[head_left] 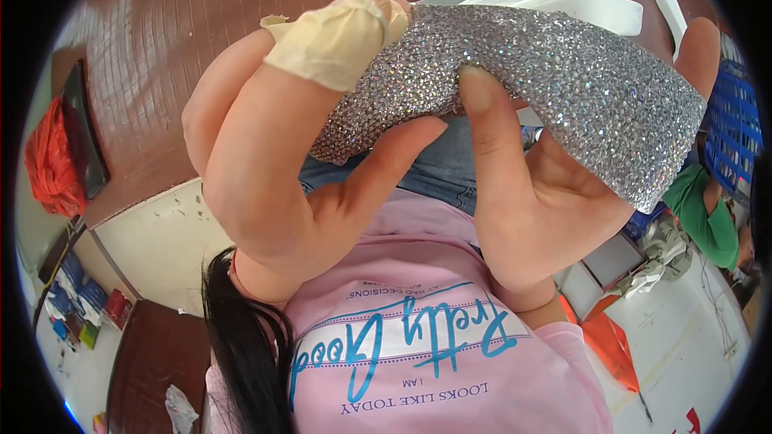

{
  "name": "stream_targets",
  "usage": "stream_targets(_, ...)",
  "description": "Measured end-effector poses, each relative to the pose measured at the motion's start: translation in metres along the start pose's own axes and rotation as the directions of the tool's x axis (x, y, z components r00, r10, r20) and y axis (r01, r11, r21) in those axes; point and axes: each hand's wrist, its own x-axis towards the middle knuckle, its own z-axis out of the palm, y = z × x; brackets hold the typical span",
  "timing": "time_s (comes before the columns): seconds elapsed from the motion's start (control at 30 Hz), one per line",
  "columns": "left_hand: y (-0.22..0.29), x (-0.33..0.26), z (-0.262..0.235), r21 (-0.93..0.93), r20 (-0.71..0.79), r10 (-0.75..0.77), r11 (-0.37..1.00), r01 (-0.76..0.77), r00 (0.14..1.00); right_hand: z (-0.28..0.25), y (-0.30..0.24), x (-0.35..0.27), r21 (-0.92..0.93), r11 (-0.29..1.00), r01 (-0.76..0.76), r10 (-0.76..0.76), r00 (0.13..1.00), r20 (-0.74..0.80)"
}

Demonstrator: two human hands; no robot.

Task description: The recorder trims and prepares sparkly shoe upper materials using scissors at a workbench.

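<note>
A wide, curved strip covered in silver glitter (603, 72) is held up between my two hands, bent into an arch. My left hand (273, 128) grips its left end from above; pale finger covers wrap the fingertips, and the thumb points along the lower edge. On the right, my right hand (531, 193) is closed on the strip, its thumb pressed to the lower edge near the middle. Most of that hand's fingers are hidden behind the strip, with one fingertip showing past its right end. White curved pieces (619, 12) lie on the table just behind it.
The brown tabletop (185, 8) has worn, scratched marks. A red plastic bag (52, 161) hangs at the far left beside a dark panel. To the right are a blue basket (733, 112) and another person's green sleeve (700, 213). A brown bench (149, 370) stands lower left.
</note>
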Motion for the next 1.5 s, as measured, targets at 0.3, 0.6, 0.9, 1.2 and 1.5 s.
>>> stream_targets(0.3,-0.005,0.000,0.019,-0.097,-0.120,0.033,0.994,-0.045,0.992,-0.010,0.017,0.009,-0.027,1.000,0.010,-0.010,1.000,0.000)
stream_targets(0.6,-0.010,0.011,0.012,-0.071,-0.044,0.078,0.994,-0.081,0.996,-0.020,0.028,0.021,0.005,0.991,0.131,-0.131,0.989,0.073)
stream_targets(0.9,-0.023,0.005,0.002,-0.125,-0.060,0.014,0.992,-0.021,0.998,-0.025,0.031,0.026,-0.057,0.978,0.202,-0.197,0.977,0.087)
stream_targets(1.2,-0.018,0.007,0.001,-0.290,0.018,-0.143,0.947,0.142,0.990,-0.091,0.039,0.042,-0.155,0.943,0.295,-0.285,0.955,0.080)
stream_targets(1.5,-0.011,0.021,0.003,-0.493,0.036,-0.302,0.824,0.280,0.953,-0.032,0.029,0.033,-0.270,0.906,0.328,-0.321,0.944,0.068)
